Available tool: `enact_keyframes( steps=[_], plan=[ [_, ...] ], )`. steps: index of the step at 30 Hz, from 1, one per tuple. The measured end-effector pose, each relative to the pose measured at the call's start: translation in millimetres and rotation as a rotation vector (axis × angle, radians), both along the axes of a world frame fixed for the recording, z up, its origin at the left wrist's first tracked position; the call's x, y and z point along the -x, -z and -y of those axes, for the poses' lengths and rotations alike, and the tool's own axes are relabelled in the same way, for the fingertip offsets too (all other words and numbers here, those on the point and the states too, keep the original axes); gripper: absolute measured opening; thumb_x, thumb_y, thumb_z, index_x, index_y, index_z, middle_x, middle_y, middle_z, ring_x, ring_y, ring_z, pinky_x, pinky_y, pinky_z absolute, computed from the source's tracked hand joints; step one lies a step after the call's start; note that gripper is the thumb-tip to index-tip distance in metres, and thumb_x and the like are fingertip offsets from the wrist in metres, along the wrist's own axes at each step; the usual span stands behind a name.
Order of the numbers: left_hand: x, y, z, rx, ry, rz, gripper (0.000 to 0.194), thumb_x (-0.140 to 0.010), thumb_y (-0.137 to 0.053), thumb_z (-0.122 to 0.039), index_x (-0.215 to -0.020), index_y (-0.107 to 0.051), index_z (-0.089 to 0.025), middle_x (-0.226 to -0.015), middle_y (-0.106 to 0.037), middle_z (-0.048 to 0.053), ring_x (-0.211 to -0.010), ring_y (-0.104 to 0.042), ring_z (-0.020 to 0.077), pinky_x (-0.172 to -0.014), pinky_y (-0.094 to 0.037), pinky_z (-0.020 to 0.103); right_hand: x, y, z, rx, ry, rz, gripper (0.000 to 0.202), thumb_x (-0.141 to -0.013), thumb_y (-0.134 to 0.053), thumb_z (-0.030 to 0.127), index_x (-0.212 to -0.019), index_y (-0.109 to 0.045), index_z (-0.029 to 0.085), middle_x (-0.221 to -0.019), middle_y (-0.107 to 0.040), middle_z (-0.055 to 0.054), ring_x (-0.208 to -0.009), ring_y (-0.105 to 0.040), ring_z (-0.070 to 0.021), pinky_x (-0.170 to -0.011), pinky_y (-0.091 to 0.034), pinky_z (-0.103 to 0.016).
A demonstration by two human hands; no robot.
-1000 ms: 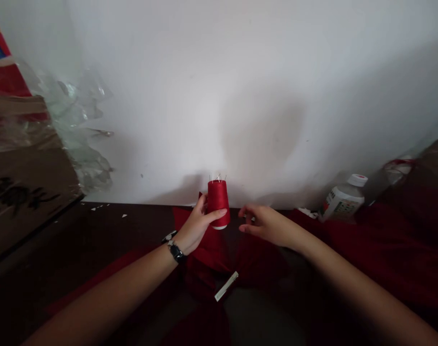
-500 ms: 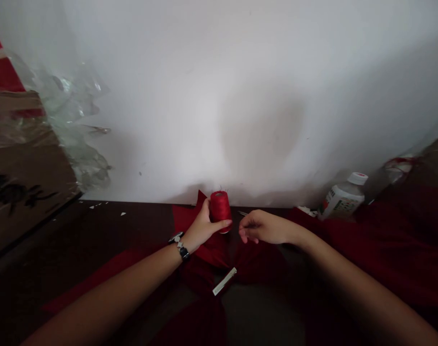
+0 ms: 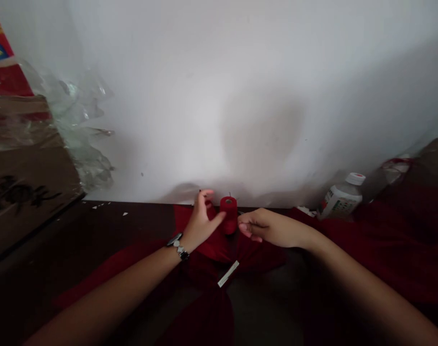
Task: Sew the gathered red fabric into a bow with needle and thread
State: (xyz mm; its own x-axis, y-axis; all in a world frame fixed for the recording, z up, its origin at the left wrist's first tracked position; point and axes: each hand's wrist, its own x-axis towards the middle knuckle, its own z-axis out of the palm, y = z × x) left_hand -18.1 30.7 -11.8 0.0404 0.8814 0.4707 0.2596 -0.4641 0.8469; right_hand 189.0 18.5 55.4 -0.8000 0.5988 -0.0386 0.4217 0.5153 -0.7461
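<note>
A spool of red thread (image 3: 230, 215) stands upright near the wall, with thin, pin-like bits sticking up from its top. Just to its left, my left hand (image 3: 200, 223) has its fingers apart and holds nothing; the thumb points at the spool's side, and I cannot tell if it touches. On the spool's other side my right hand (image 3: 264, 228) is closed in a pinch, close to the spool. Whatever sits between those fingertips is too small to make out. Dark red cloth (image 3: 213, 247) lies under and in front of the spool, with a narrow white strip (image 3: 228, 274) on it.
A white wall (image 3: 168, 105) rises behind the dark table (image 3: 132, 228). At left are a cardboard box (image 3: 31, 168) and clear plastic wrap (image 3: 91, 154). To the right stand a capped bottle (image 3: 343, 197) and more red cloth (image 3: 384, 240). White scraps (image 3: 125, 214) lie near the wall.
My left hand has let go of the thread spool and opened, drawing slightly left. The spool now stands a little further right, nearer my right hand, which stays pinched.
</note>
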Motion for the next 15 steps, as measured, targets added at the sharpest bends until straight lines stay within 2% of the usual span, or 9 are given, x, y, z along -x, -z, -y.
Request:
enact_keyframes(
  steps=[2, 4, 5, 7, 9, 10, 12, 15],
  plan=[
    [5.0, -19.3, 11.3, -0.109, -0.044, 0.004, 0.043, -0.081, -0.063, -0.021, -0.118, -0.042, -0.023, -0.131, -0.043, 0.011, -0.125, -0.042, 0.0239, -0.106, -0.033, 0.039, -3.1, -4.1, 2.2, -0.007, 0.003, -0.037, 0.026, -0.094, -0.039, 0.024, -0.069, -0.041, 0.018, -0.062, -0.042, 0.004, -0.059, -0.039, -0.0092, -0.060, -0.033, -0.022],
    [5.8, -37.2, 23.9, -0.252, 0.012, -0.058, 0.027, -0.085, -0.059, -0.019, -0.111, -0.052, -0.021, -0.125, -0.050, 0.010, -0.121, -0.046, 0.0248, -0.102, -0.037, 0.037, -5.1, -9.4, 6.2, -0.016, 0.006, -0.055, 0.027, -0.095, -0.038, 0.026, -0.069, -0.040, 0.018, -0.062, -0.041, 0.004, -0.058, -0.038, -0.0089, -0.059, -0.033, -0.022],
    [4.6, -43.9, 29.5, -0.227, 0.093, -0.082, 0.023, -0.088, -0.055, -0.019, -0.111, -0.055, -0.021, -0.121, -0.055, 0.010, -0.116, -0.050, 0.0235, -0.101, -0.038, 0.036, -5.8, -12.4, 8.5, -0.022, 0.007, -0.060, 0.028, -0.096, -0.038, 0.027, -0.069, -0.040, 0.018, -0.062, -0.041, 0.004, -0.058, -0.038, -0.0089, -0.059, -0.032, -0.022],
    [0.4, -51.0, 37.1, -0.072, 0.348, -0.126, 0.025, -0.091, -0.051, -0.021, -0.115, -0.058, -0.022, -0.118, -0.060, 0.009, -0.109, -0.057, 0.0225, -0.097, -0.043, 0.035, -6.9, -18.1, 13.0, -0.036, 0.002, -0.071, 0.030, -0.096, -0.038, 0.028, -0.068, -0.040, 0.018, -0.062, -0.041, 0.004, -0.058, -0.038, -0.0087, -0.059, -0.032, -0.022],
    [-3.7, -50.6, 38.8, 0.071, 0.534, -0.205, 0.030, -0.091, -0.050, -0.021, -0.121, -0.056, -0.023, -0.117, -0.063, 0.009, -0.106, -0.061, 0.0220, -0.093, -0.046, 0.035, -8.8, -22.8, 15.4, -0.042, -0.019, -0.083, 0.031, -0.096, -0.038, 0.027, -0.067, -0.041, 0.018, -0.061, -0.042, 0.004, -0.057, -0.039, -0.0085, -0.059, -0.033, -0.022],
    [-4.8, -48.9, 37.6, 0.108, 0.571, -0.267, 0.030, -0.091, -0.050, -0.020, -0.120, -0.057, -0.023, -0.113, -0.066, 0.009, -0.103, -0.063, 0.0216, -0.089, -0.048, 0.035, -10.1, -24.4, 15.3, -0.043, -0.028, -0.093, 0.031, -0.096, -0.038, 0.027, -0.067, -0.042, 0.018, -0.061, -0.042, 0.004, -0.057, -0.039, -0.0085, -0.059, -0.033, -0.022],
    [-3.8, -45.9, 32.4, 0.109, 0.525, -0.391, 0.023, -0.089, -0.050, -0.019, -0.109, -0.064, -0.021, -0.096, -0.070, 0.007, -0.088, -0.066, 0.0194, -0.080, -0.049, 0.032, -13.5, -25.2, 11.8, -0.057, -0.025, -0.100, 0.030, -0.096, -0.038, 0.027, -0.068, -0.044, 0.018, -0.061, -0.043, 0.004, -0.057, -0.040, -0.0089, -0.059, -0.034, -0.022],
    [5.6, -47.8, 22.2, 0.050, 0.276, -0.403, 0.017, -0.088, -0.050, -0.024, -0.090, -0.066, -0.019, -0.065, -0.064, 0.000, -0.058, -0.058, 0.0138, -0.062, -0.044, 0.026, -17.1, -18.6, -0.1, -0.159, 0.073, -0.005, 0.029, -0.095, -0.039, 0.027, -0.069, -0.050, 0.016, -0.062, -0.049, 0.002, -0.058, -0.045, -0.0104, -0.059, -0.035, -0.023]
  ],
)
